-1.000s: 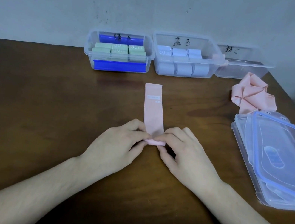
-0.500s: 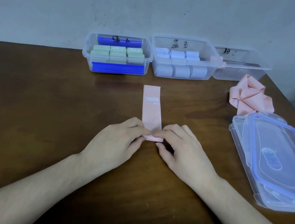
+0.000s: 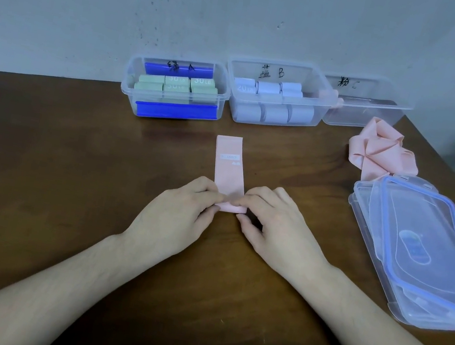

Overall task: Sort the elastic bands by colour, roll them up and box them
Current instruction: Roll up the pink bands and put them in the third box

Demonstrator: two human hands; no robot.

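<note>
Close together, the left hand (image 3: 175, 213) and right hand (image 3: 277, 226) pinch the rolled near end of a pink band (image 3: 229, 172), apparently flat on the brown surface (image 3: 53, 172).

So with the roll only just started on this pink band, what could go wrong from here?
1. Both hands, left hand and right hand, pinch only the near end of the pink band; most of it lies flat, so the roll may skew or spring open if the grip slips.
2. The loose pink bands lie partly against the stacked lids near the table edge and could get knocked.
</note>
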